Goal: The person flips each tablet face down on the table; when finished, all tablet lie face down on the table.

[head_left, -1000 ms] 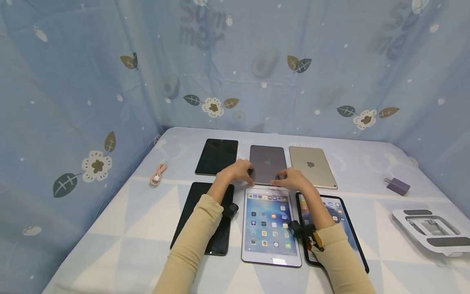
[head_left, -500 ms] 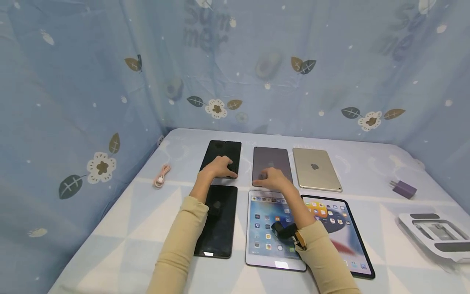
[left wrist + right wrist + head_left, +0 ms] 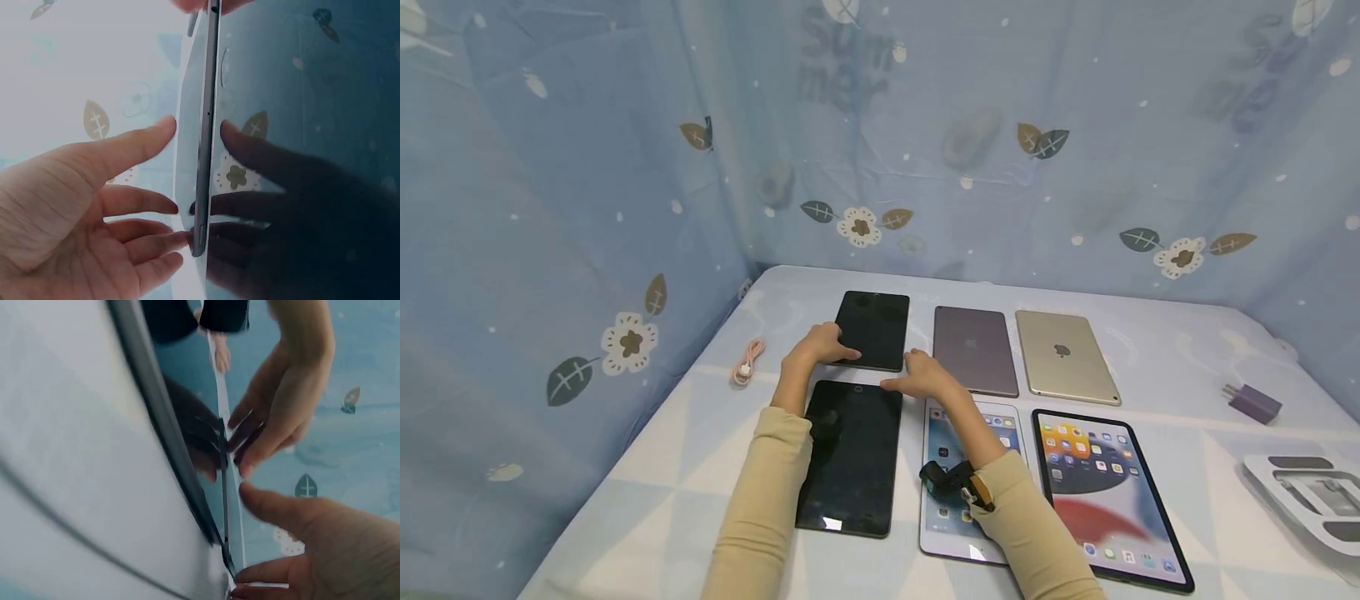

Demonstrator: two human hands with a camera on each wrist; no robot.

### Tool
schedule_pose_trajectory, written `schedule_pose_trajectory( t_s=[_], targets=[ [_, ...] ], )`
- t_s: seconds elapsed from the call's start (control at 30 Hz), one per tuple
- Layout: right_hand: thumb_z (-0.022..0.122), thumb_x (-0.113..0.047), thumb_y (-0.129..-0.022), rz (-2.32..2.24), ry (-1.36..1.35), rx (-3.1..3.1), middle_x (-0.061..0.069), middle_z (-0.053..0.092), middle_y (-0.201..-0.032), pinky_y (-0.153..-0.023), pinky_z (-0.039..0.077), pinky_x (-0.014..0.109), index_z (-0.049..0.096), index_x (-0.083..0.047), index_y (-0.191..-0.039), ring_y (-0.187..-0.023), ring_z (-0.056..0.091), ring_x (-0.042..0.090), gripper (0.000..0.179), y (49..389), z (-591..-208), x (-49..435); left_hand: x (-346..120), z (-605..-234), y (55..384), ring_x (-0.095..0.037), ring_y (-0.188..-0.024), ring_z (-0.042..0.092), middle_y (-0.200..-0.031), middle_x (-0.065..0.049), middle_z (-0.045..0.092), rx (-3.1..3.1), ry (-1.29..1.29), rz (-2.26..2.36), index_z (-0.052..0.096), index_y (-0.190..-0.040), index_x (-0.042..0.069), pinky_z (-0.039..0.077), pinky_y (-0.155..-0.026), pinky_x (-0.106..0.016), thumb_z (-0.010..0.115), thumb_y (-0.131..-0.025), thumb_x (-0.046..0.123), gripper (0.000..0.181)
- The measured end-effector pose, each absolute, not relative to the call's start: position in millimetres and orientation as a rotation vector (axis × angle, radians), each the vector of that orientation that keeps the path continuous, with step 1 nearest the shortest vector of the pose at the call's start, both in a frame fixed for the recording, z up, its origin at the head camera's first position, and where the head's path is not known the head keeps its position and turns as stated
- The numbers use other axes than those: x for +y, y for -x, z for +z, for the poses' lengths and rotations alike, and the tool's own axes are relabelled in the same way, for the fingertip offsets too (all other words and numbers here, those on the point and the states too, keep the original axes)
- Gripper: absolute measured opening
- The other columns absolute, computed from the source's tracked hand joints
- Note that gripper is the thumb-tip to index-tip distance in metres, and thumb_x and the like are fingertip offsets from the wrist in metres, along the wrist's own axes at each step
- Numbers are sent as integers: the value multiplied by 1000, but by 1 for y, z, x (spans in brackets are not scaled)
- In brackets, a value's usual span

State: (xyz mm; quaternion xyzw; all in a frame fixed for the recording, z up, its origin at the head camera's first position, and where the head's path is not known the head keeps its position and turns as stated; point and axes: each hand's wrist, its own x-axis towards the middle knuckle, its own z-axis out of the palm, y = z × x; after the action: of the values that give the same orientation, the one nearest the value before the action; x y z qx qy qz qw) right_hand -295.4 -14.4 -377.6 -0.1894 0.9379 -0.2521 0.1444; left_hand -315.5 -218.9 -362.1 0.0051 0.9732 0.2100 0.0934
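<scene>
A black tablet (image 3: 872, 330) lies face up at the back left of the table. At its lower left corner is my left hand (image 3: 817, 345), thumb apart from the fingers; in the left wrist view the fingertips reach the tablet's edge (image 3: 204, 144). My right hand (image 3: 922, 375) is by the lower right corner, its fingers (image 3: 275, 572) close to a dark edge in the right wrist view. Whether they touch it, I cannot tell. Below lies a second black tablet (image 3: 853, 458), dark-screened. The right forearm passes over a white tablet (image 3: 936, 521) with a lit screen.
A grey tablet (image 3: 976, 352) and a gold one (image 3: 1063, 357) lie face down at the back. A black-framed lit tablet (image 3: 1101, 483) lies front right. Beyond are a purple charger (image 3: 1255, 403) and a white stand (image 3: 1303, 500). A pink cable (image 3: 747, 362) lies left.
Both hands have moved left, from the grey tablet to the back left black tablet. The head view has turned slightly left. The tablets keep their places.
</scene>
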Motion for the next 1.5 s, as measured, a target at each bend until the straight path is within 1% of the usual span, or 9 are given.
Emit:
schedule_pose_trajectory(
  t_s=[0.33,0.5,0.63,0.7,0.83,1.07,1.17,1.37,1.5],
  targets=[
    [59,-37,-93,-1096,437,2518,27,19,-156,-114,31,52,27,13,-145,-143,26,42,79,297,-383,-12,-213,-353,315,-38,-120,54,-133,-25,54,2858,-47,536,49,-132,-8,47,-100,-47,73,-85,33,67],
    [59,-29,-93,-1419,268,2279,21,16,-159,-118,20,54,27,10,-147,-147,15,39,73,298,-382,-7,-206,-354,311,-34,-112,58,-125,-22,58,2889,-42,473,54,-127,-5,51,-92,-43,70,-89,25,51],
    [59,-15,-90,-1560,227,2226,21,18,-159,-119,15,54,51,17,-121,-147,11,40,45,300,-383,-6,-202,-354,308,-29,-95,59,-111,-19,62,2925,-58,444,59,-116,-4,50,-79,-38,70,-89,23,40],
    [58,-7,-88,-1646,200,2195,23,20,-157,-119,13,54,51,19,-115,-147,11,41,39,299,-383,-6,-202,-355,310,-27,-89,58,-105,-18,62,2921,-56,442,61,-111,-3,48,-74,-37,70,-89,24,36],
    [52,2,-88,-1833,135,2101,28,32,-148,-119,17,52,44,19,-127,-142,26,41,44,298,-382,-6,-201,-362,319,-25,-94,59,-110,-15,62,2895,-114,433,60,-117,0,48,-78,-38,64,-92,35,42],
    [50,2,-93,-2072,90,2026,32,54,-126,-104,43,39,45,15,-131,-102,66,23,41,299,-382,-7,-238,-477,434,-34,-139,38,-153,-13,37,2848,-310,380,33,-150,12,37,-109,-51,42,-90,69,83],
    [52,-1,-95,-2073,94,2032,30,57,-128,-108,40,42,45,9,-137,-108,66,27,44,299,-379,-5,-231,-457,418,-33,-141,35,-155,-11,34,2820,-303,413,33,-151,14,35,-111,-51,40,-91,69,81],
    [49,-4,-99,-2078,171,2088,30,54,-131,-112,35,47,45,11,-136,-119,57,37,41,299,-374,-2,-194,-363,332,-34,-142,33,-153,-17,35,2742,-222,523,34,-148,3,32,-114,-47,45,-100,42,63],
    [49,-4,-99,-2110,173,2123,30,53,-133,-113,35,47,48,12,-134,-119,57,38,38,298,-367,0,-185,-344,316,-32,-142,33,-153,-18,35,2729,-250,557,33,-148,0,33,-114,-44,42,-102,38,60]
  ],
)
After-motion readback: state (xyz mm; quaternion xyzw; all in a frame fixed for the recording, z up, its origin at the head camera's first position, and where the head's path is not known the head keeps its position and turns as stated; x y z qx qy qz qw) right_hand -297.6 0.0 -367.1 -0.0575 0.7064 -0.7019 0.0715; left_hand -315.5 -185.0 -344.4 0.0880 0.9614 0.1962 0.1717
